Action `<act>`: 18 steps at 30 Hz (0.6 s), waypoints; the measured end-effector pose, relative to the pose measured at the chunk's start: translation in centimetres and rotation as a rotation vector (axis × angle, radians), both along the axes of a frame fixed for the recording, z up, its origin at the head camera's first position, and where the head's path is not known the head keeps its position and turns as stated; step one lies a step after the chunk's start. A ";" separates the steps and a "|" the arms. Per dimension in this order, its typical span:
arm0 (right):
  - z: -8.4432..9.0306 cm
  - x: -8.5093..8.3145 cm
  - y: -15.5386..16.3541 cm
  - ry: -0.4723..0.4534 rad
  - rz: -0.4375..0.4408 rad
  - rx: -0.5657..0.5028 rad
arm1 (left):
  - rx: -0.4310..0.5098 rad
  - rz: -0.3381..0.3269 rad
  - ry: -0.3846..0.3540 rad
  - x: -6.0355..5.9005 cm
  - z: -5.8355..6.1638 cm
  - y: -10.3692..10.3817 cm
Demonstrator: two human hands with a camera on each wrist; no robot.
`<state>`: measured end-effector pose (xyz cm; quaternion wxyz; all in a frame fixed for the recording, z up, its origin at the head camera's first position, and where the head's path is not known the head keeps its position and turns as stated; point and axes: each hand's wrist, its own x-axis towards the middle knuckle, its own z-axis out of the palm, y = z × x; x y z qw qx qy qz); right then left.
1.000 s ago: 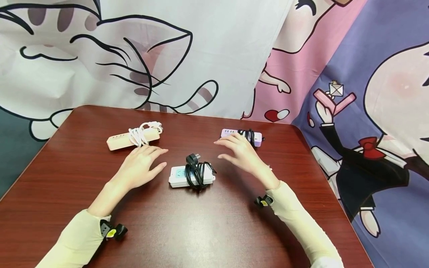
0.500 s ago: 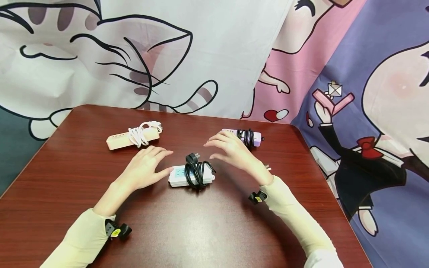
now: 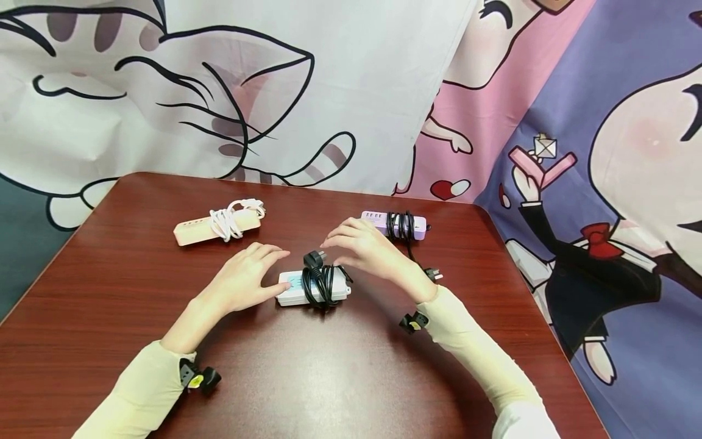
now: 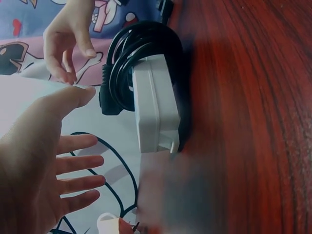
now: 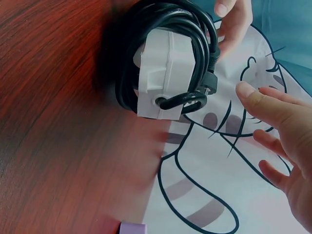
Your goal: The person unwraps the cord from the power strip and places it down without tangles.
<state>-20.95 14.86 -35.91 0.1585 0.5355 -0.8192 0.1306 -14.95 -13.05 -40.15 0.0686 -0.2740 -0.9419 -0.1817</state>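
A white power strip [image 3: 293, 295] with light blue sockets lies mid-table, its black cord [image 3: 325, 286] coiled around its right part and the black plug [image 3: 314, 260] on top. My left hand [image 3: 241, 281] hovers at its left end, fingers spread, the thumb near the sockets. To the right of the strip, my right hand [image 3: 368, 249] hangs above the table with loosely bent fingers. Both wrist views show the white strip [image 4: 155, 105] apart from the left hand [image 4: 48, 141] and the right hand [image 5: 278, 131]. Neither hand holds anything.
A cream power strip [image 3: 192, 231] wrapped in white cord [image 3: 226, 223] lies at the back left. At the back right lies a purple power strip [image 3: 419, 228] with black cord, its plug [image 3: 433, 274] nearer me. A printed cloth [image 3: 373, 91] hangs behind the brown table [image 3: 329, 378].
Both hands have moved inward toward the white power strip, the left rightward and the right leftward. The purple strip's plug has come into view from behind the right arm.
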 end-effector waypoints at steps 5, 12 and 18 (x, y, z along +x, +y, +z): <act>-0.2 0.1 -0.4 0.010 0.025 0.022 | -0.016 -0.019 -0.016 0.0 -0.2 0.4; -0.3 0.2 -1.0 -0.001 0.071 0.022 | -0.018 -0.040 -0.024 0.0 -0.6 1.0; -0.5 0.3 -1.6 0.005 0.105 0.045 | -0.033 -0.050 -0.038 0.0 -0.9 1.5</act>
